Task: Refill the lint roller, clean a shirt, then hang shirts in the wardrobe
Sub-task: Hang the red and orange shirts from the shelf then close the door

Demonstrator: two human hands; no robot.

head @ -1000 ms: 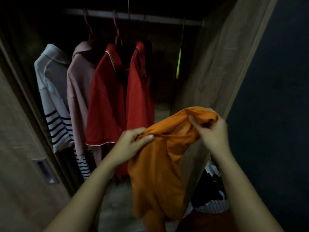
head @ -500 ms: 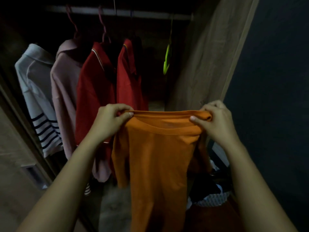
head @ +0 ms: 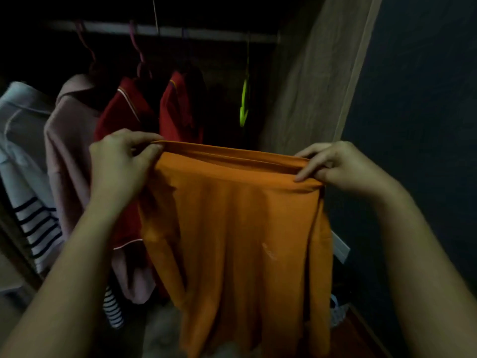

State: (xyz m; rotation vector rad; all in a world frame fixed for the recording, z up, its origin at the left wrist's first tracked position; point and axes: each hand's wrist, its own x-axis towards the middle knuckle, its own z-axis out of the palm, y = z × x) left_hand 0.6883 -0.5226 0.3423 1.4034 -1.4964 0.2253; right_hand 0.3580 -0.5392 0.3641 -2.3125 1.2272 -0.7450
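Observation:
An orange shirt [head: 240,228] hangs spread out in front of me, held up by its top edge. My left hand [head: 121,161] pinches the left end of that edge and my right hand [head: 338,164] pinches the right end. Behind it is the open wardrobe with its rail [head: 165,31]. On the rail hang a white striped shirt [head: 23,156], a pale pink shirt [head: 67,140] and two red shirts [head: 124,117]. An empty green hanger [head: 244,104] hangs on the rail to the right of the red shirts.
The wardrobe's wooden side panel [head: 317,81] stands to the right of the hanger, with a dark wall [head: 418,99] beyond it. Bundled clothes [head: 338,311] lie low at the right, partly hidden by the orange shirt.
The orange shirt went from bunched between my hands to stretched flat. My hands moved apart along its top edge. The view shifted so the hanging shirts sit further left.

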